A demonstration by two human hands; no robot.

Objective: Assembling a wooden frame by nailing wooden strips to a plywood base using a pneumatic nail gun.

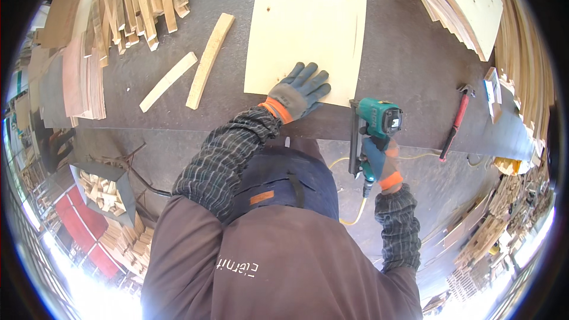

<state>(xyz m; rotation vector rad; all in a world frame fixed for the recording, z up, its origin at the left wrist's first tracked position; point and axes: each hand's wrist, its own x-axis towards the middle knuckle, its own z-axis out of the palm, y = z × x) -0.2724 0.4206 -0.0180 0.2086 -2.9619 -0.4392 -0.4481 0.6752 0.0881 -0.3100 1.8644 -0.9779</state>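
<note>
My gloved left hand [298, 92] lies flat, fingers spread, on the near edge of a pale plywood sheet [308, 29]. The sheet rests on the dark worktable [231, 104]. My right hand [382, 163], also gloved, is wrapped round the handle of a green pneumatic nail gun [378, 117]. The gun's nose meets or hovers at the sheet's near right corner; I cannot tell if it touches. A yellow air hose [354, 216] hangs from the gun. Left of the sheet lie two loose wooden strips, a longer one [210, 62] and a shorter one [169, 82].
Many wooden strips [139, 3] are heaped at the far left, beside stacked thin boards [83, 83]. Plywood sheets [462, 6] are stacked at the far right. A red-handled hammer [456, 121] lies near the table's right front edge. A bin of wood offcuts [106, 192] stands below left.
</note>
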